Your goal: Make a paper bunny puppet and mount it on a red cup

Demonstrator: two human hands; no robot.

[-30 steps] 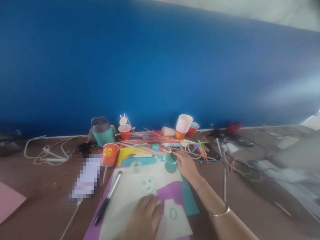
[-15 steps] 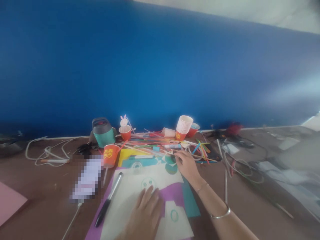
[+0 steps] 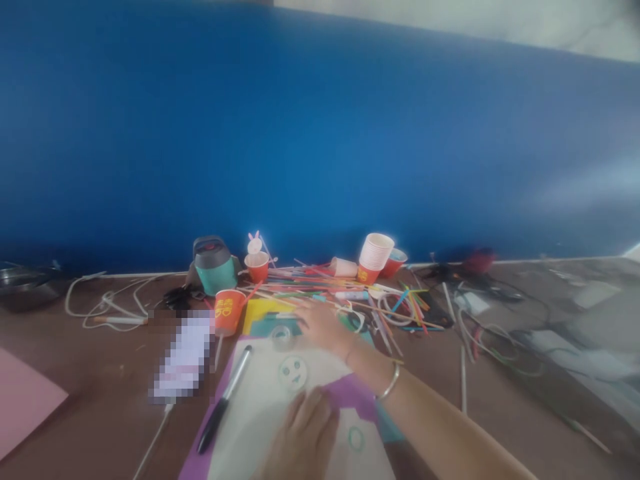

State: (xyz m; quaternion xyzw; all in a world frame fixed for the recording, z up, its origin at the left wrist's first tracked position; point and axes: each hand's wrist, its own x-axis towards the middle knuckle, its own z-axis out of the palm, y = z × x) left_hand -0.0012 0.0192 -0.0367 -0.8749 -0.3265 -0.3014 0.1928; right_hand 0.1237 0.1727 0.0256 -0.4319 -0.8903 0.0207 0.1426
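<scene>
My left hand (image 3: pixel 305 433) lies with its fingers stretched out on the white paper (image 3: pixel 240 433), just below a small round face (image 3: pixel 293 373) drawn in green and blue. My right hand (image 3: pixel 320 325) reaches over the far end of the papers, its fingers extended but blurred, at the end of a slim pen (image 3: pixel 280 314) on teal paper. Nothing can be made out in its grasp. A clear tape roll (image 3: pixel 281 337) is beside its fingertips. To the left rests a black and silver marker (image 3: pixel 225 400). A green oval (image 3: pixel 357 438) is drawn at the paper's lower right.
Behind the papers spread many coloured sticks (image 3: pixel 310 283). Red paper cups stand around them, including one at front left (image 3: pixel 230 312) and a stack (image 3: pixel 375 257). A teal container (image 3: pixel 215 270), a blurred-out phone (image 3: pixel 185 357), pink paper (image 3: pixel 27 400) and white cables (image 3: pixel 113 300) lie leftward.
My right hand has moved left across the far edge of the paper, from the green pieces to the pen. My left hand stays on the paper. The view has shifted slightly.
</scene>
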